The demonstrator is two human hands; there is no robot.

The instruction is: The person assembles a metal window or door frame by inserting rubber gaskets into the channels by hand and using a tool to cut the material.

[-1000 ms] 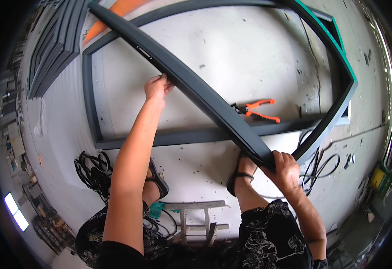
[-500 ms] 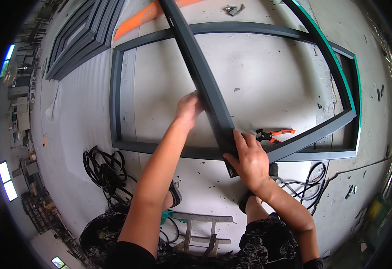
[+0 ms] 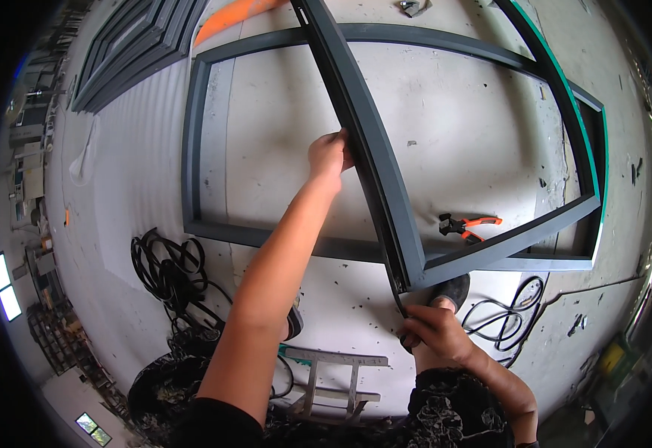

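Left hand (image 3: 328, 158) grips upper frame (image 3: 370, 131), right hand (image 3: 439, 333) black strip (image 3: 398, 299); pliers (image 3: 459, 225) inside lower frame (image 3: 192, 149).

— From here, where's the lens?
— Head-worn, left fisheye of two. Upright, facing down over bare left hand (image 3: 328, 158), bare right hand (image 3: 438, 334).
— How near?
— Close above; straight sides of the dark-grey, green-edged metal frame (image 3: 371, 134) bow toward the rim.

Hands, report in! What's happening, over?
Left hand holding dark-grey rectangular frame; right hand pinching thin black strip by frame's near corner; orange-handled pliers apart from both hands.
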